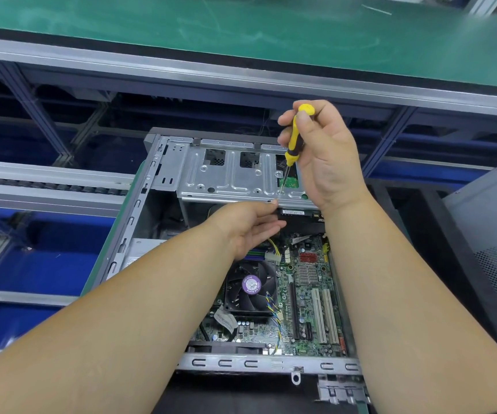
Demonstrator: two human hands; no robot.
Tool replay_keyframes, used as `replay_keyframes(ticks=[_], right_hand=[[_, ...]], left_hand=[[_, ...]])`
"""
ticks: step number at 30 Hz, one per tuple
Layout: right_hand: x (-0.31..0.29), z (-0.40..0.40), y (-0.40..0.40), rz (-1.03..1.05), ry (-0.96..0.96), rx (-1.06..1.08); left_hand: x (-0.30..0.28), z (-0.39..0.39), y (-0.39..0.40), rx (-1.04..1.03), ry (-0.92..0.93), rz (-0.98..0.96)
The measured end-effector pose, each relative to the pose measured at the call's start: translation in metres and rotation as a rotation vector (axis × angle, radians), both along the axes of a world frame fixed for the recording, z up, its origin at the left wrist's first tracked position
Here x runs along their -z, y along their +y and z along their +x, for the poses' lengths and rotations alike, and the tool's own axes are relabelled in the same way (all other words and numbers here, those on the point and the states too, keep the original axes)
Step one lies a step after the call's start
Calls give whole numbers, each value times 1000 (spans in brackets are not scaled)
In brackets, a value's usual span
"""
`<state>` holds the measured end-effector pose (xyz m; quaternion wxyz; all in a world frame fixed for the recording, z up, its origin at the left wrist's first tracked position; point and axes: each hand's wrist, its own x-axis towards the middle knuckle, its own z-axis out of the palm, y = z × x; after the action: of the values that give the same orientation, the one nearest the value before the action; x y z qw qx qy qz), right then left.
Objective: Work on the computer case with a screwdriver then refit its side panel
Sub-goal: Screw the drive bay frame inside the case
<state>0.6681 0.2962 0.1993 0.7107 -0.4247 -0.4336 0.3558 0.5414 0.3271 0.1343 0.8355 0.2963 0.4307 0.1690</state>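
Computer case (pixel 140 204) lies open on its side in front of me, long axis running near to far, motherboard (pixel 310 294) facing up. Side panel (pixel 492 234), I think, leans at the right. Drive cage (pixel 235 177) sits at the far end. My left hand (pixel 247 225), fingers relaxed, touches its near edge. My right hand (pixel 325 156) grips the yellow screwdriver (pixel 293 141), nearly upright, tip on a screw (pixel 280 192). Room above is free.
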Motion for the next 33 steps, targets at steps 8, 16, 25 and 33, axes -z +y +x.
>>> replay_keyframes(ticks=[8, 16, 25, 33], right_hand=[[1, -2, -2, -17, 44, -14], [-7, -4, -3, -53, 22, 52], [-12, -5, -3, -99, -25, 154], [-13, -6, -4, -108, -43, 238]], left_hand=[[1, 0, 0, 0, -7, -6], [1, 0, 0, -1, -6, -4], [0, 0, 0, 4, -5, 0], [0, 0, -1, 1, -2, 6]])
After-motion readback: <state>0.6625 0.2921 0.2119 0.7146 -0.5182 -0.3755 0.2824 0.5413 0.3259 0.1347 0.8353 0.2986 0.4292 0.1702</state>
